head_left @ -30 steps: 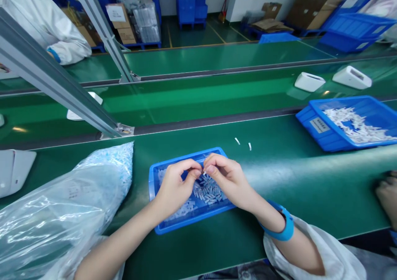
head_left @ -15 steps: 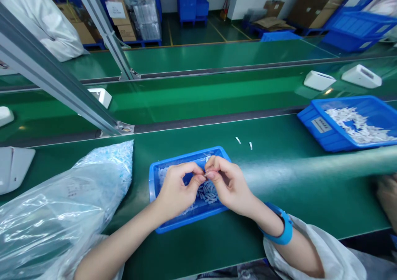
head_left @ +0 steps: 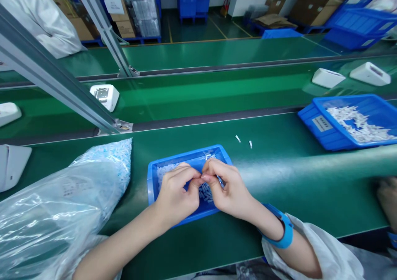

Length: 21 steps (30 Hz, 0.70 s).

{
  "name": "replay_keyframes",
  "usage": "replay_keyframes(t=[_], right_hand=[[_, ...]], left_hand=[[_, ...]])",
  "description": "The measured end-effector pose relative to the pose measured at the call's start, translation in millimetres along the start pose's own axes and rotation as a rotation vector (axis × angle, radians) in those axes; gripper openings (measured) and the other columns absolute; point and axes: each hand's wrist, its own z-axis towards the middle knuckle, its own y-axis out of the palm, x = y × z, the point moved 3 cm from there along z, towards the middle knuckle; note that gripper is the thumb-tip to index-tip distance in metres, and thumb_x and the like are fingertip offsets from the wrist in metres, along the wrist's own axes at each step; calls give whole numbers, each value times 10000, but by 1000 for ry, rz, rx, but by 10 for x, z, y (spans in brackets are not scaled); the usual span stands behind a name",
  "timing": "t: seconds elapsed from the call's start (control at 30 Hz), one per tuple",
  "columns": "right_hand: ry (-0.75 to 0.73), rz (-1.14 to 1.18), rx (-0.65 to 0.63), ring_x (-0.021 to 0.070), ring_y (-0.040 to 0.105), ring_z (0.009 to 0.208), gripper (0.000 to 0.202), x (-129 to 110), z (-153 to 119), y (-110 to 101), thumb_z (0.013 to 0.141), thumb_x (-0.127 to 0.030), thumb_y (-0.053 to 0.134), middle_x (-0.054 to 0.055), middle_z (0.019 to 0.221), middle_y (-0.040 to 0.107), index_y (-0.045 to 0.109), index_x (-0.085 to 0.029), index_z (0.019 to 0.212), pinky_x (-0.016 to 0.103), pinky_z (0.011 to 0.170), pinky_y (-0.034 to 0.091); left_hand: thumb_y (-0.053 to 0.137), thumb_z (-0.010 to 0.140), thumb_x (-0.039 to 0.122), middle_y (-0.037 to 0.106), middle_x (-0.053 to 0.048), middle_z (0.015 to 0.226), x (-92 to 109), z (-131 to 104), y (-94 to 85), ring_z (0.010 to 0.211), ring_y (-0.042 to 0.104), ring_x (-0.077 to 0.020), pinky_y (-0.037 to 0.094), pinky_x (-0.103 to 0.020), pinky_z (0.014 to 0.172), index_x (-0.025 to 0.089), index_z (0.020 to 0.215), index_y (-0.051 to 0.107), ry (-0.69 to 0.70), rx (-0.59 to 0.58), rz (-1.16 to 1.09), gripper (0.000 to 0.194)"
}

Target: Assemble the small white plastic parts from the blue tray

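Currently, viewed remotely through the head camera, I take the small blue tray (head_left: 150, 187) as the clock centre, with twelve o'clock at the top of the view. The tray rests, slightly angled, on the green work surface (head_left: 192, 253) and contains short pale pieces (head_left: 205, 194). My left hand (head_left: 179, 193) enters from seven o'clock and my right hand (head_left: 228, 188) from four o'clock; both are positioned above the tray. On each, the thumb and forefinger are closed in a pinch, with the fingertips meeting over the tray. I cannot tell what is gripped between them, as the fingertips conceal it. A blue wristband (head_left: 284, 232) is fitted at the right wrist. Two loose white strips (head_left: 237, 139) lie apart from each other near two o'clock. Farther out, between two and three o'clock, a larger labelled blue bin (head_left: 321, 135) holds white pieces (head_left: 361, 125). At nine o'clock lies a clear plastic bag (head_left: 58, 203) with pale blue and white contents at its far end.
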Motion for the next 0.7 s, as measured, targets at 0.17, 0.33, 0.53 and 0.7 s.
replay_keyframes(t=[0.17,0.33,0.53,0.7], right_hand=[[149,-1,-150,130,426,571,259,17,20,-8,898,-134,435,-18,609,459,413,-201,649,276,540,326],[258,208,-9,127,455,575,257,86,0,52,898,-200,480,-22,617,476,431,-203,646,266,538,358],[118,270,180,137,526,665,195,99,-7,0,915,-202,524,-10,706,545,495,-208,722,276,613,416],[-80,89,136,152,557,708,188,21,-34,-12,905,-118,518,7,739,566,494,-214,745,296,628,439]], left_hand=[[480,799,-2,634,-35,611,52,-23,7,542,541,-137,483,-300,604,167,665,545,234,23,140,225],[502,815,0,631,-21,621,55,-29,4,542,530,-132,469,-301,614,173,690,548,271,78,194,218],[555,889,171,692,-43,803,-7,37,-98,715,609,-155,462,-296,700,166,898,621,33,27,30,67],[458,940,208,599,-17,642,-16,61,-93,627,547,-142,424,-287,634,166,713,572,-77,-133,-179,258]])
